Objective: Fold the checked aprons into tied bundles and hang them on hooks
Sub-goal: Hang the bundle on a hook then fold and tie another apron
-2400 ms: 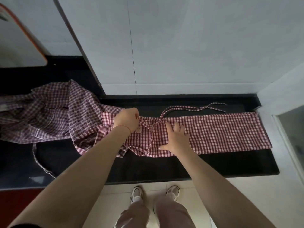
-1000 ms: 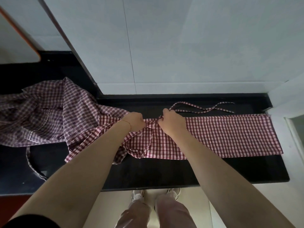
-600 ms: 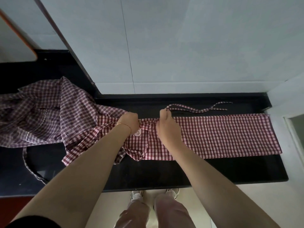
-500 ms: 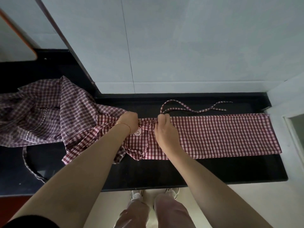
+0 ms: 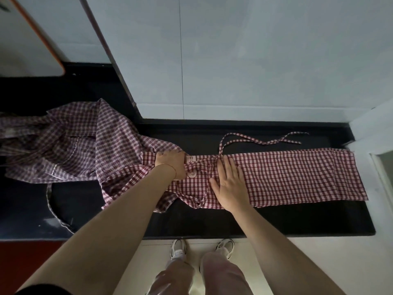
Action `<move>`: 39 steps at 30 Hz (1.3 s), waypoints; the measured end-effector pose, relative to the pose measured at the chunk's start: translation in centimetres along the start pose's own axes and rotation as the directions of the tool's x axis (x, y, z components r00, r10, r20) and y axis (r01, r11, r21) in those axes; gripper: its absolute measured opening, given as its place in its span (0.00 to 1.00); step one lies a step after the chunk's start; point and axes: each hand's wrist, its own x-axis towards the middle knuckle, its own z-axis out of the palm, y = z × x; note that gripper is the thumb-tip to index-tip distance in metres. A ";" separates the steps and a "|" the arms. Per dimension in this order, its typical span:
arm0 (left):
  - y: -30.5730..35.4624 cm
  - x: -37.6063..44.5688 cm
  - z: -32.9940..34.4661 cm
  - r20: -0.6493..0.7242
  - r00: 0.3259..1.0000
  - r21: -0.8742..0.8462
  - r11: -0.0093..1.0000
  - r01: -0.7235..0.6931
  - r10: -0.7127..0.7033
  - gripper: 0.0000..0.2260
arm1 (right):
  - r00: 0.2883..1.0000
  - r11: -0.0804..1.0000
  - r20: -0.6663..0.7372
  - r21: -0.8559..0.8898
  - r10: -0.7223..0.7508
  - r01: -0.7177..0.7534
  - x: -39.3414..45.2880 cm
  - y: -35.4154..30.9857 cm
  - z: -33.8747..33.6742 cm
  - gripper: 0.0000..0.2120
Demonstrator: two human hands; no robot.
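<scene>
A red checked apron [image 5: 297, 177] lies folded into a long strip across the black counter [image 5: 276, 220]. Its tie strings [image 5: 255, 141] trail loose behind the strip. My left hand [image 5: 171, 165] grips the bunched cloth at the strip's left end, fingers curled into it. My right hand [image 5: 229, 184] lies flat on the strip just right of that, fingers spread and straight, pressing the fabric down. A darker checked apron [image 5: 74, 141] lies crumpled in a heap at the left, overlapping the strip's left end.
A white wall [image 5: 234, 60] rises right behind the counter, and a white ledge [image 5: 374, 128] closes its right end. A strap [image 5: 53, 209] of the crumpled apron loops over the counter at the left. My feet stand on pale floor below the front edge.
My right hand let go of the tie string it was pinching and now lies flat on the folded strip. My left hand kept its grip on the bunched end.
</scene>
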 end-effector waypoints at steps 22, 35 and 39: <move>-9.8 -7.3 1.4 -0.182 0.958 -0.566 0.820 0.083 -0.223 0.08 | 0.939 0.874 0.225 0.467 -0.261 0.131 2.7 -14.1 -7.5 0.08; -11.6 -9.5 -1.2 -0.109 0.994 -0.791 0.605 -0.094 0.011 0.11 | 0.980 0.797 0.153 0.603 -0.130 0.012 3.7 -14.8 -11.6 0.06; -11.4 -9.8 -1.3 -0.018 0.998 -0.825 0.563 -0.052 0.066 0.22 | 0.989 0.792 0.126 0.610 -0.075 -0.018 4.0 -15.2 -11.8 0.06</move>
